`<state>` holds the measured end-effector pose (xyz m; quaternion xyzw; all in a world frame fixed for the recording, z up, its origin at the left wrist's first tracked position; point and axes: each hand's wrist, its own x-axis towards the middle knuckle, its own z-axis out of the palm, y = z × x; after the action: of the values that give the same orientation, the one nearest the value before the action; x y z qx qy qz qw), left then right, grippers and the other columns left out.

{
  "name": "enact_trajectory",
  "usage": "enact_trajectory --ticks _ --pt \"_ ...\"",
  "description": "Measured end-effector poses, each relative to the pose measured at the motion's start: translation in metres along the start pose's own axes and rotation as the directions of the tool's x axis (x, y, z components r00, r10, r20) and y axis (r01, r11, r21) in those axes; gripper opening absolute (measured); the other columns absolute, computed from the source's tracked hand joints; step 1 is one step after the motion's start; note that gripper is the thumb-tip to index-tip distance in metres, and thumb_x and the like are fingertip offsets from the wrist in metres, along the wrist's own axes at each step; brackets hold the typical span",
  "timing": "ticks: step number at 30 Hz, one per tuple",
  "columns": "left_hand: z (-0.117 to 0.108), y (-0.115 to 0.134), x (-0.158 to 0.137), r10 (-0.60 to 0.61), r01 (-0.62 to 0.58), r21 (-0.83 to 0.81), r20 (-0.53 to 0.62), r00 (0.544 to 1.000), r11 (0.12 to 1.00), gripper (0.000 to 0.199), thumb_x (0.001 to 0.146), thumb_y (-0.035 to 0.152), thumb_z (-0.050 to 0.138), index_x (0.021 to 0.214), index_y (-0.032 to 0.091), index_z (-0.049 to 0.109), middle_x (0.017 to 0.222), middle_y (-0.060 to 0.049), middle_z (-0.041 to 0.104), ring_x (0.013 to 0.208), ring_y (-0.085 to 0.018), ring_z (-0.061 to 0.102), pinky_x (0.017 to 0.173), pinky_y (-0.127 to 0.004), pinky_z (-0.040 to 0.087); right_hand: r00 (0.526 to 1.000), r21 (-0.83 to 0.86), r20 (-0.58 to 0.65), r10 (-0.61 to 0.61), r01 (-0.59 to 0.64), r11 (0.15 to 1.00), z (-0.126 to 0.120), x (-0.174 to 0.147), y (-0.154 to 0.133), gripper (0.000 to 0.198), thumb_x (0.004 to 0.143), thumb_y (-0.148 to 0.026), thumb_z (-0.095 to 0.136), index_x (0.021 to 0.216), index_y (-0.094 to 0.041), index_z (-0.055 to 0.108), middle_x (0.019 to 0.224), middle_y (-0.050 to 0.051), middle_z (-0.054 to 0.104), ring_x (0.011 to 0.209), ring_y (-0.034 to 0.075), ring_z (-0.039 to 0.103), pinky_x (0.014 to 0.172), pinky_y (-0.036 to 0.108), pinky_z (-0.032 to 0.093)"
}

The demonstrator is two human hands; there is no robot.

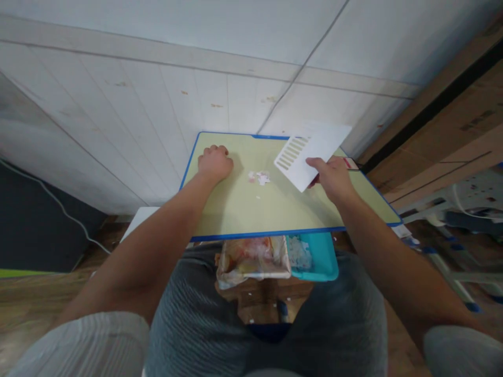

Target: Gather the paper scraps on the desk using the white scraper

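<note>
My right hand [334, 177] grips a flat white sheet [320, 149] with a row of slots cut near one end, thumb on top and fingers underneath. The sheet is tilted above the right half of a pale yellow tabletop with a blue rim [243, 209]. My left hand [216, 163] rests on the left part of the tabletop with its fingers curled in. Anything inside it is hidden. Between the hands lies a small cluster of white and pinkish scraps [259, 178]. A smaller white bit lies just in front of them.
Below the table's front edge, a lined box [253, 259] with reddish contents and a turquoise tray [322, 256] with white scraps sit by my legs. Behind the right hand lies a red-and-white flat item [350, 163]. A white wall stands behind; cardboard boxes [444, 131] rise at right.
</note>
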<state>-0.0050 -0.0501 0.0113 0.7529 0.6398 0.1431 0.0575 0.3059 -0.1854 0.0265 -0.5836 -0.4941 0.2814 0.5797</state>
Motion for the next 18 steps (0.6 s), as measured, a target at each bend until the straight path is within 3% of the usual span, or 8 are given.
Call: enact_trajectory --ticks 2,6,8,13,16,18 --pt "0.007 0.002 0.017 0.007 -0.007 -0.014 -0.009 1.000 1.000 0.055 0.110 0.022 0.054 0.159 0.015 0.078 0.168 -0.026 0.069 0.161 -0.045 0.060 0.133 -0.062 0.054 0.997 0.043 0.066 -0.037 0.034 0.998 0.015 0.012 0.003 0.046 0.080 -0.064 0.096 0.088 -0.025 0.072 0.070 0.004 0.077 0.050 0.022 0.070 0.047 0.036 0.063" --pt "0.018 0.006 0.039 0.045 -0.046 -0.017 -0.051 0.998 0.999 0.050 0.110 0.021 0.055 0.151 0.015 0.082 0.163 -0.026 0.070 0.158 -0.047 0.061 0.132 -0.064 0.054 0.975 0.038 0.223 -0.026 0.018 0.999 0.041 0.025 0.003 0.043 0.078 -0.056 0.102 0.086 -0.025 0.074 0.066 0.002 0.076 0.045 0.019 0.063 0.038 0.032 0.056" --pt "0.023 0.005 0.042 0.079 -0.080 -0.012 -0.094 0.992 0.997 0.048 0.110 0.021 0.053 0.149 0.016 0.082 0.160 -0.026 0.072 0.156 -0.047 0.061 0.130 -0.065 0.054 0.954 0.043 0.300 -0.015 0.002 0.999 0.047 0.028 0.002 0.040 0.083 -0.056 0.100 0.087 -0.024 0.076 0.066 0.003 0.076 0.048 0.021 0.067 0.043 0.035 0.060" --pt "0.030 0.001 0.039 0.129 -0.131 -0.005 -0.131 0.983 0.991 0.046 0.110 0.018 0.052 0.145 0.021 0.083 0.155 -0.022 0.075 0.153 -0.046 0.063 0.129 -0.066 0.055 0.934 -0.033 0.358 0.004 0.009 0.999 0.043 0.028 0.004 0.033 0.093 -0.051 0.097 0.082 -0.027 0.077 0.073 0.004 0.081 0.060 0.025 0.077 0.057 0.040 0.069" --pt "0.031 -0.001 0.038 0.124 -0.127 -0.012 -0.134 0.983 0.992 0.047 0.111 0.018 0.054 0.149 0.021 0.081 0.155 -0.022 0.074 0.155 -0.048 0.062 0.130 -0.068 0.053 0.924 -0.177 0.381 -0.022 0.096 0.980 0.039 0.022 0.003 0.051 0.108 -0.059 0.084 0.068 -0.030 0.070 0.064 0.004 0.075 0.059 0.024 0.074 0.066 0.041 0.070" --pt "0.031 -0.002 0.039 0.117 -0.122 -0.032 -0.132 0.984 0.992 0.047 0.111 0.018 0.055 0.151 0.021 0.080 0.156 -0.021 0.074 0.157 -0.047 0.061 0.132 -0.069 0.052 0.919 -0.234 0.392 -0.044 0.145 0.961 0.038 0.014 0.001 0.058 0.110 -0.063 0.080 0.064 -0.032 0.067 0.062 0.003 0.073 0.058 0.024 0.073 0.068 0.042 0.069"
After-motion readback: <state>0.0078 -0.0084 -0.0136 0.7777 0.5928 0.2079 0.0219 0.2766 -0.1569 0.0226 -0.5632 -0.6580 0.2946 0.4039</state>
